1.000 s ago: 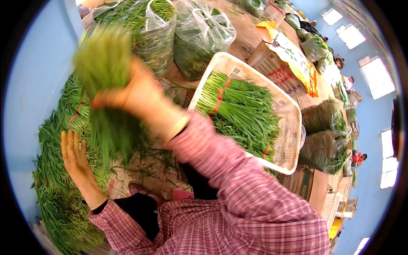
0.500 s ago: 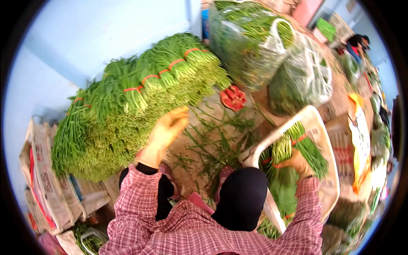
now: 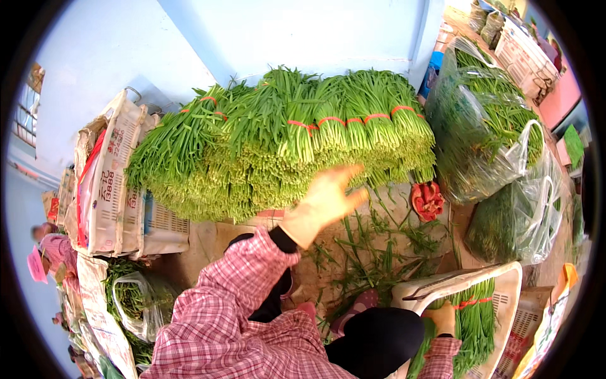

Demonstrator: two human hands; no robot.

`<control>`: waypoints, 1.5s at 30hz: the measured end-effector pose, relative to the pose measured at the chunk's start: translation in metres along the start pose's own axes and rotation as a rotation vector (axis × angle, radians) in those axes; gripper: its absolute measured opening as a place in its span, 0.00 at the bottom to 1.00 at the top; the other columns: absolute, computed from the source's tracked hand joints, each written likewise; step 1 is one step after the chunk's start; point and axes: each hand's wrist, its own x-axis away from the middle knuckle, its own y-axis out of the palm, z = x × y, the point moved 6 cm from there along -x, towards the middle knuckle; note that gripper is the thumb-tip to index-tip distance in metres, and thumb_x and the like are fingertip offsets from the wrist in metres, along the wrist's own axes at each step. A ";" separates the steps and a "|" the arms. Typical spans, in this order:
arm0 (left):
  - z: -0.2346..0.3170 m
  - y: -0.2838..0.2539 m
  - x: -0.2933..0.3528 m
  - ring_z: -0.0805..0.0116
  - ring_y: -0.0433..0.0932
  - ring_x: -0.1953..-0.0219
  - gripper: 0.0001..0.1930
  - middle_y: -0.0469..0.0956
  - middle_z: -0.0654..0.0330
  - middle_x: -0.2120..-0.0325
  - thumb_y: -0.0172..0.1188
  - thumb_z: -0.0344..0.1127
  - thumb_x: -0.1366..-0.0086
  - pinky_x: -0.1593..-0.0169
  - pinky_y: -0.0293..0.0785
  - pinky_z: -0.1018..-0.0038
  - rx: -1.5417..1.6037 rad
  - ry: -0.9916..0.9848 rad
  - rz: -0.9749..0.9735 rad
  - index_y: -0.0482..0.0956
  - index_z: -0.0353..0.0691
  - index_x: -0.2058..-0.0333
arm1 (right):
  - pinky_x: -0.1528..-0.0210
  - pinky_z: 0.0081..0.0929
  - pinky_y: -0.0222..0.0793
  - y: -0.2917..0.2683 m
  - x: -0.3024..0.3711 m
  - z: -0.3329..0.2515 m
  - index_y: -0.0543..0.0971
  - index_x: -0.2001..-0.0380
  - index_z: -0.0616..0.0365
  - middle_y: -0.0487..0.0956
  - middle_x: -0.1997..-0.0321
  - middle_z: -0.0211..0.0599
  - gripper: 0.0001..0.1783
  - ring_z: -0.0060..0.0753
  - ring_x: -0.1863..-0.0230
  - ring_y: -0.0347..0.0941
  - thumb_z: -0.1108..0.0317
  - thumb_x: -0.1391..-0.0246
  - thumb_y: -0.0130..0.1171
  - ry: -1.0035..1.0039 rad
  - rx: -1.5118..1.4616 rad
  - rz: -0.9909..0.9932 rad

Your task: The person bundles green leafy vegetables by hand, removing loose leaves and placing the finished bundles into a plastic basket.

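Note:
My left hand [image 3: 325, 205], in a yellowish glove, reaches forward with fingers apart and nothing in them. It is just in front of the stacked greens [image 3: 246, 183], whose pale cut stalks face me. Along the top of the stack lie bundles of greens [image 3: 379, 139] tied with red bands. At the lower right, my gloved right hand [image 3: 444, 317] is down inside a white plastic crate [image 3: 514, 284]. Its fingers curl at a banded bundle of long green leaves [image 3: 473, 328]; the crate rim and leaves partly hide the grip.
A heap of red ties [image 3: 427, 201] lies on the floor beside scattered loose leaves [image 3: 372, 246]. Large clear bags of greens [image 3: 486, 145] stand at the right. Stacked crates [image 3: 120, 189] and another bag of greens [image 3: 136, 303] are at the left. A pale blue wall [image 3: 303, 38] rises behind the stack.
The view has swung left, so the stack now sits centrally and the crate lower right. My left hand has stretched forward and its fingers have spread. My right hand stays in the crate.

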 end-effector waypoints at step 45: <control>0.012 -0.110 0.088 0.62 0.66 0.36 0.50 0.69 0.47 0.39 0.74 0.32 0.51 0.35 0.63 0.68 0.546 -0.023 -0.025 0.54 0.31 0.32 | 0.39 0.30 0.67 -0.056 0.176 -0.399 0.59 0.33 0.66 0.71 0.37 0.42 0.48 0.33 0.40 0.69 0.77 0.57 0.73 -1.007 -1.304 -0.187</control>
